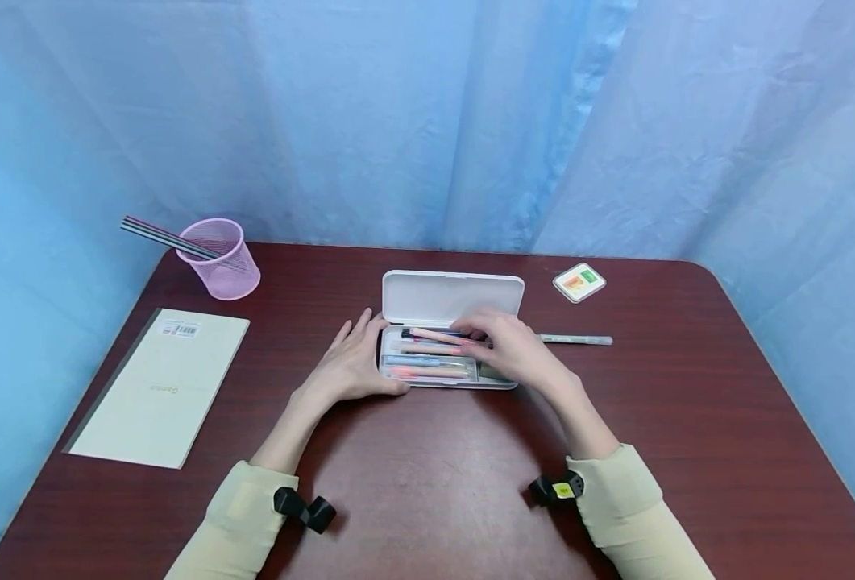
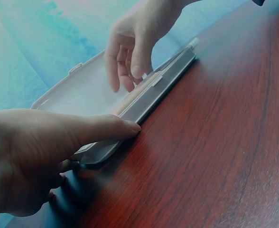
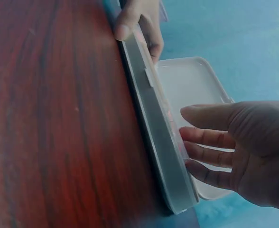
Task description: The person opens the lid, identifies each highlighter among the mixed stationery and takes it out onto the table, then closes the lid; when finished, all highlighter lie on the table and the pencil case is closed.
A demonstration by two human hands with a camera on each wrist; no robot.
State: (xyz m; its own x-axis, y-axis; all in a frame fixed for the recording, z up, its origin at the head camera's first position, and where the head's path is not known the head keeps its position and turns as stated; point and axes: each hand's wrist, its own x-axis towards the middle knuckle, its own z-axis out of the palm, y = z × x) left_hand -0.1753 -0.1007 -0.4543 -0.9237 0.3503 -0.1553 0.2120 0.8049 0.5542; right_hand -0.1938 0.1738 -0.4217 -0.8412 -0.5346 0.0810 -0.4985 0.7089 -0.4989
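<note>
A white pencil case (image 1: pixel 447 295) lies with its lid raised at the back, several pens (image 1: pixel 427 362) in its tray. My left hand (image 1: pixel 350 364) holds the case's left end, thumb (image 2: pixel 116 127) along the front wall and the other fingers round the side and back. Over the right part of the tray is my right hand (image 1: pixel 508 345). In the right wrist view its thumb (image 3: pixel 206 116) stands apart from the loosely bent fingers, whose tips are right at the pens, with nothing between them. A pink pen (image 1: pixel 434 336) lies slanted on top of the others, its right end by those fingers.
A pale pen (image 1: pixel 579 339) lies right of the case. Behind it is a small white packet (image 1: pixel 579 283) with orange and green print. At left are a notebook (image 1: pixel 159 395) and a pink mesh cup (image 1: pixel 233 278) with several pencils (image 1: pixel 169 239). Blue curtains (image 1: pixel 369 121) hang behind the table.
</note>
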